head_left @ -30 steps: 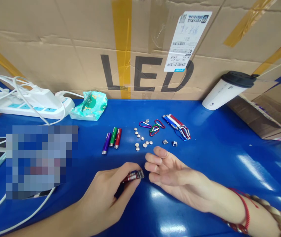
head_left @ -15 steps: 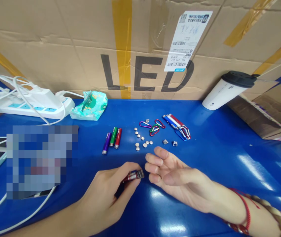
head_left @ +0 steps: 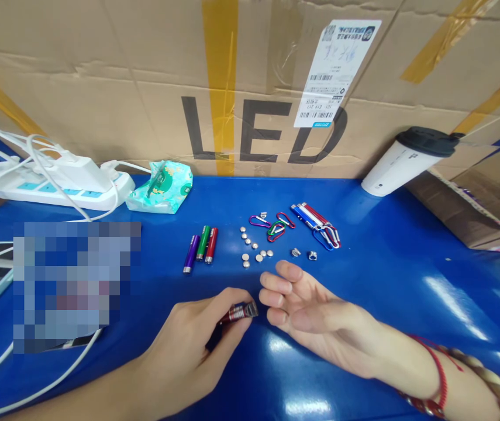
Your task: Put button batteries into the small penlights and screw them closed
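My left hand (head_left: 206, 333) pinches a small dark-red metal flashlight (head_left: 234, 314) between thumb and fingers; its silver end points toward my right hand, and the rest is hidden in the grip. Palm up and fingers loosely curled, my right hand (head_left: 320, 318) is just right of that end, apart from it and holding nothing visible. Beyond my hands lie several button cells (head_left: 259, 258) and two silver end pieces (head_left: 312, 255). Purple (head_left: 191, 255), green (head_left: 203, 243) and red (head_left: 211, 245) flashlight tubes lie to the left. Several carabiners (head_left: 276, 230) are farther back.
Blue and red flashlights with carabiners (head_left: 310, 216) lie together at the back right. A lidded paper cup (head_left: 392, 166) leans beside an open carton (head_left: 473, 204). At left are a tissue pack (head_left: 162, 190), a power strip (head_left: 65, 196) and cables. A large cardboard box (head_left: 144, 76) walls off the back.
The whole view has shifted very slightly. Both hands keep the same pose, and the flashlight stays in my left hand.
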The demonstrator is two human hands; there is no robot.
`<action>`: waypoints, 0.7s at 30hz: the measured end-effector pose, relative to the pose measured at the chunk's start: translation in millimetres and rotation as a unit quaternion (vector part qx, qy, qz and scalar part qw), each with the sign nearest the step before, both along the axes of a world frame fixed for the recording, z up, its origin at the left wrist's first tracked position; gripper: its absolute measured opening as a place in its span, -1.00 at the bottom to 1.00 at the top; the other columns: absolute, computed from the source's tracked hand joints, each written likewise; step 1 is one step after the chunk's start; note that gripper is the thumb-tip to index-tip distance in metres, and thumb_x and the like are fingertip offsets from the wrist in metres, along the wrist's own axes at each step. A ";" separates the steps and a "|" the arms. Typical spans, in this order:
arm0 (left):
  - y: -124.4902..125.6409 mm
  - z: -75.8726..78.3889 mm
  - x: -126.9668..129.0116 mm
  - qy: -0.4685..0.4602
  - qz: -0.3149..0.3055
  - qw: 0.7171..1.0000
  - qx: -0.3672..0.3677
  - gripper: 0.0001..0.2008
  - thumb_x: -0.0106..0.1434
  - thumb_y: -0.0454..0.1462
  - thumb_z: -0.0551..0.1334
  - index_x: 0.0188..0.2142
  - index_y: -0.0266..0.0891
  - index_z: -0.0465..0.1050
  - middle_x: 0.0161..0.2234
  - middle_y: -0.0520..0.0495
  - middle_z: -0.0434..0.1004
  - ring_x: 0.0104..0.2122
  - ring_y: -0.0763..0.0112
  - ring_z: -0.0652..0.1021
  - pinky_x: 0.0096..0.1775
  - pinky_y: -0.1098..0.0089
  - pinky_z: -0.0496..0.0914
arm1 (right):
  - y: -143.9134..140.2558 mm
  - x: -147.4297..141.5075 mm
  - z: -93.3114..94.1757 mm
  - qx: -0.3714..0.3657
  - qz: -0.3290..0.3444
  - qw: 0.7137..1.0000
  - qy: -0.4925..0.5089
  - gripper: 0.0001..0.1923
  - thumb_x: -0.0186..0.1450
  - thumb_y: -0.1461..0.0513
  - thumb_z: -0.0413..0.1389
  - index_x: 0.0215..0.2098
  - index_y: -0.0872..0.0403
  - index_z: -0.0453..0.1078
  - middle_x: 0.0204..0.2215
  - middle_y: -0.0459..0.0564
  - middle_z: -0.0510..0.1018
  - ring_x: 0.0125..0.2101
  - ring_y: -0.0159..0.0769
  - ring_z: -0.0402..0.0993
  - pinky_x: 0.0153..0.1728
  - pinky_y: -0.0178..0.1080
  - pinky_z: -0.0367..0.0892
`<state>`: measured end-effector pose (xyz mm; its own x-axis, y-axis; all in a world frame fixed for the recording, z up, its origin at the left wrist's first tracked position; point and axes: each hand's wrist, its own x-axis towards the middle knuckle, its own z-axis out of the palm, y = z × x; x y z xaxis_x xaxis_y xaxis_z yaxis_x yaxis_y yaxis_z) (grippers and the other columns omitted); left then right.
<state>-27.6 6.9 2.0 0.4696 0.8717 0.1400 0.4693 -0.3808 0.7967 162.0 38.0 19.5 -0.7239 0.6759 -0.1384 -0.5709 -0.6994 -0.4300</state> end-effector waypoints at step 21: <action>0.2 -0.8 0.0 -0.003 0.003 1.000 -0.010 -0.91 0.31 -0.32 0.04 -0.20 -0.12 0.24 -0.46 0.13 0.43 -0.55 0.55 0.41 -0.47 0.55 0.29 | -3.0 0.5 0.5 -0.018 -0.009 0.998 -0.051 -0.58 -0.04 0.59 0.21 -0.34 0.02 0.41 -0.38 -0.22 0.45 -0.32 -0.59 0.46 -0.35 -0.55 0.34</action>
